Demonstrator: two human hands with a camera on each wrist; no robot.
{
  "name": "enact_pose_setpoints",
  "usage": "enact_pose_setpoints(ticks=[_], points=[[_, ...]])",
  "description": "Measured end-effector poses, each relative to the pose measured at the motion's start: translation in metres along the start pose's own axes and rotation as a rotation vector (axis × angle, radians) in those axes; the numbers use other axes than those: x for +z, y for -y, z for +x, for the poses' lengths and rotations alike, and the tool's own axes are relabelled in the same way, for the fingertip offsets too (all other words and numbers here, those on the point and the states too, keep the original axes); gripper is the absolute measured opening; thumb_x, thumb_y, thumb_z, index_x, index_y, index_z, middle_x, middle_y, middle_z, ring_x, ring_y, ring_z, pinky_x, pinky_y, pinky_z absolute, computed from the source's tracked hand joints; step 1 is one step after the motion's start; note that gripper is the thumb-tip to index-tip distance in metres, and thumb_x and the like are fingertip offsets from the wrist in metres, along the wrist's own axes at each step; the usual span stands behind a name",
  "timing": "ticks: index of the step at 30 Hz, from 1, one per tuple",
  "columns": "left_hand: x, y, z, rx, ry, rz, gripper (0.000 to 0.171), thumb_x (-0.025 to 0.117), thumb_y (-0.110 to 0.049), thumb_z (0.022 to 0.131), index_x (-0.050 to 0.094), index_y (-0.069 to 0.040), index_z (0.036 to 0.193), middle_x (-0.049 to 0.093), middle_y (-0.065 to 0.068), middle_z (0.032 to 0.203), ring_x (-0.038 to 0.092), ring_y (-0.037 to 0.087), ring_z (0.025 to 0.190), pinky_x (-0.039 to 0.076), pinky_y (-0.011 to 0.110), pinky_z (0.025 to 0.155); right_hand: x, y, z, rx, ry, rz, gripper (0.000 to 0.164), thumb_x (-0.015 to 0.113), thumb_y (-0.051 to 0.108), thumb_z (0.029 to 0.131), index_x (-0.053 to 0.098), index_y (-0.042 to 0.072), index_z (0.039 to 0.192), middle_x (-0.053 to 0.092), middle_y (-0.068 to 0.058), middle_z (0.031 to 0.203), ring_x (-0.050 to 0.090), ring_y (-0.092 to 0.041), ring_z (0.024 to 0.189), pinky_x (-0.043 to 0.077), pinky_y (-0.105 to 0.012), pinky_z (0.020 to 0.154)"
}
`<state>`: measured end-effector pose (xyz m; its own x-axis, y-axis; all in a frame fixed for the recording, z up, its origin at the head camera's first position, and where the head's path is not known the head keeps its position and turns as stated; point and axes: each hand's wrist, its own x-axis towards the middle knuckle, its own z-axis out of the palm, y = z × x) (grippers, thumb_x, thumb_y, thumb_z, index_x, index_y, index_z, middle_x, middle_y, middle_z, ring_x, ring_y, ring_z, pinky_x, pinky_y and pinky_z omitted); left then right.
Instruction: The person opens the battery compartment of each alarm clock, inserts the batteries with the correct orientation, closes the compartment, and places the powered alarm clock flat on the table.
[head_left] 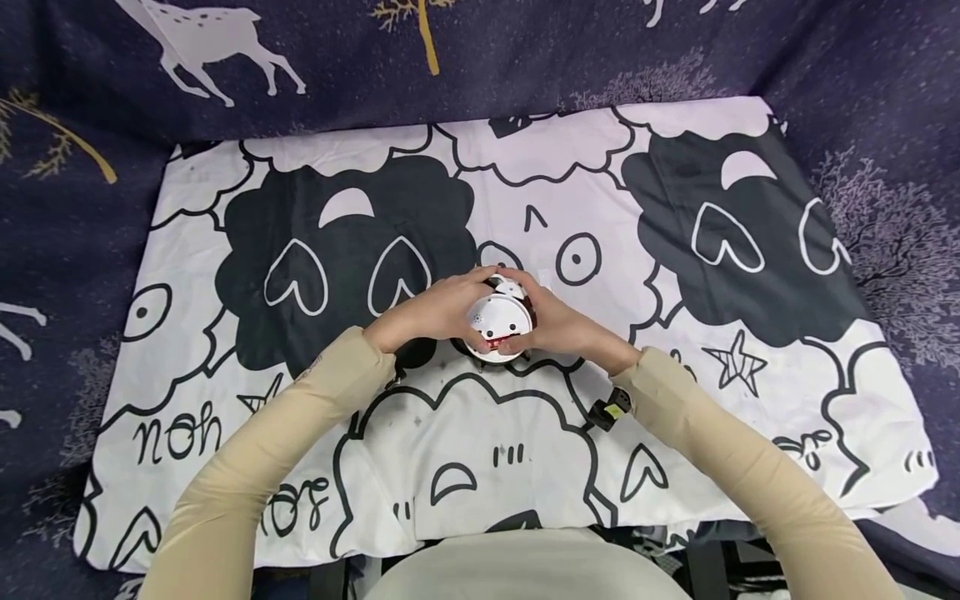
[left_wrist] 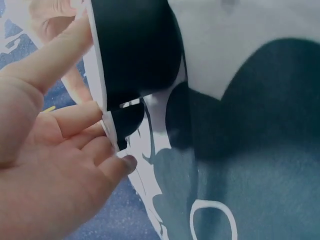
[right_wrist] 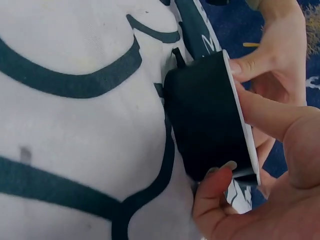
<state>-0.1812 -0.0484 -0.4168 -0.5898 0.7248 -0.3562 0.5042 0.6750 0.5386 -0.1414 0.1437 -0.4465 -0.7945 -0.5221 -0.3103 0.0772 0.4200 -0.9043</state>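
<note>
A small round alarm clock (head_left: 497, 320) with a white back and black sides lies back-up on the cloth, with bell-like parts at its far end. On its back I see dark knobs and a red strip near the near edge. My left hand (head_left: 452, 310) holds it from the left, thumb on the back beside the red strip. From the right, my right hand (head_left: 558, 323) grips it, its thumb at the strip's other end. The wrist views show the clock's black side (left_wrist: 137, 47) and fingers round its white rim. The clock's front faces down, hidden.
A white cloth (head_left: 480, 450) with black cartoon sheep covers the table. Dark blue fabric (head_left: 480, 58) with deer and trees hangs behind and at both sides. A pale chair-like edge (head_left: 525, 571) is at the near side. A black strapped device (head_left: 611, 408) sits at my right wrist.
</note>
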Motion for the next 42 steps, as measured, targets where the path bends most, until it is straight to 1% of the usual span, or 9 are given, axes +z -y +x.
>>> enact_pose_setpoints(ticks=[9, 12, 16, 18, 22, 26, 30, 36, 42], points=[[0.003, -0.004, -0.001, -0.04, -0.067, -0.04, 0.059, 0.083, -0.023, 0.064, 0.059, -0.001, 0.114, 0.028, 0.011, 0.149, 0.035, 0.031, 0.132, 0.037, 0.045, 0.1, 0.005, 0.004, 0.006, -0.053, -0.063, -0.094, 0.095, 0.077, 0.009, 0.071, 0.014, 0.008, 0.142, 0.039, -0.021, 0.133, 0.045, -0.03, 0.114, 0.036, -0.039, 0.095], [0.005, -0.005, -0.001, -0.061, -0.059, -0.063, 0.062, 0.082, -0.022, 0.066, 0.056, -0.002, 0.119, 0.024, 0.008, 0.151, 0.027, 0.028, 0.137, 0.034, 0.045, 0.104, 0.004, 0.005, 0.004, -0.011, -0.056, -0.112, 0.092, 0.075, 0.01, 0.073, 0.015, 0.009, 0.142, 0.03, -0.02, 0.138, 0.046, -0.031, 0.11, 0.045, -0.037, 0.085], [0.007, -0.008, 0.0, -0.088, -0.035, -0.075, 0.068, 0.081, -0.02, 0.068, 0.052, -0.001, 0.126, 0.016, 0.007, 0.154, 0.012, 0.024, 0.142, 0.021, 0.047, 0.111, 0.002, 0.01, 0.001, 0.065, -0.025, -0.141, 0.088, 0.072, 0.011, 0.077, 0.013, 0.013, 0.143, 0.023, -0.022, 0.14, 0.047, -0.035, 0.107, 0.052, -0.03, 0.058], [0.008, -0.01, 0.001, -0.097, -0.03, -0.073, 0.069, 0.081, -0.019, 0.068, 0.051, -0.002, 0.127, 0.014, 0.008, 0.154, 0.008, 0.024, 0.143, 0.017, 0.048, 0.112, 0.001, 0.012, 0.0, 0.086, -0.013, -0.17, 0.087, 0.071, 0.012, 0.078, 0.013, 0.014, 0.143, 0.022, -0.024, 0.14, 0.045, -0.036, 0.11, 0.053, -0.03, 0.055], [0.009, -0.013, 0.001, -0.118, -0.034, -0.094, 0.071, 0.081, -0.017, 0.067, 0.049, 0.001, 0.128, 0.011, 0.01, 0.154, 0.007, 0.024, 0.143, 0.016, 0.046, 0.113, 0.001, 0.014, 0.0, 0.108, 0.002, -0.278, 0.088, 0.069, 0.016, 0.079, 0.01, 0.012, 0.144, 0.023, -0.023, 0.141, 0.044, -0.034, 0.115, 0.052, -0.033, 0.072], [0.008, -0.017, 0.0, -0.159, -0.068, -0.135, 0.073, 0.082, -0.011, 0.063, 0.05, 0.004, 0.127, 0.008, 0.013, 0.154, 0.007, 0.026, 0.143, 0.017, 0.046, 0.113, 0.002, 0.017, 0.002, 0.124, 0.003, -0.344, 0.089, 0.069, 0.019, 0.08, 0.009, 0.008, 0.145, 0.028, -0.021, 0.14, 0.058, -0.029, 0.097, 0.049, -0.036, 0.081], [0.003, -0.025, 0.003, -0.224, -0.115, -0.122, 0.073, 0.084, -0.008, 0.06, 0.052, 0.003, 0.125, 0.012, 0.016, 0.153, 0.015, 0.032, 0.141, 0.021, 0.046, 0.111, 0.0, 0.025, 0.005, 0.156, -0.026, -0.406, 0.089, 0.07, 0.021, 0.08, 0.01, 0.008, 0.144, 0.036, -0.019, 0.137, 0.058, -0.029, 0.098, 0.048, -0.041, 0.082], [-0.002, -0.036, 0.009, -0.353, -0.115, -0.071, 0.072, 0.084, -0.003, 0.058, 0.055, 0.002, 0.123, 0.024, 0.014, 0.15, 0.031, 0.034, 0.133, 0.031, 0.043, 0.107, 0.004, 0.034, 0.006, 0.184, -0.063, -0.501, 0.088, 0.073, 0.024, 0.076, 0.017, 0.007, 0.141, 0.046, -0.017, 0.128, 0.052, -0.027, 0.104, 0.044, -0.043, 0.084], [0.008, -0.037, 0.009, -0.343, -0.177, -0.015, 0.037, 0.078, 0.005, 0.062, 0.068, 0.001, 0.097, 0.047, 0.011, 0.134, 0.051, 0.031, 0.114, 0.042, 0.04, 0.095, 0.015, 0.034, 0.004, 0.222, -0.062, -0.536, 0.082, 0.072, 0.019, 0.077, 0.019, 0.005, 0.138, 0.047, -0.023, 0.121, 0.054, -0.031, 0.092, 0.046, -0.041, 0.075]])
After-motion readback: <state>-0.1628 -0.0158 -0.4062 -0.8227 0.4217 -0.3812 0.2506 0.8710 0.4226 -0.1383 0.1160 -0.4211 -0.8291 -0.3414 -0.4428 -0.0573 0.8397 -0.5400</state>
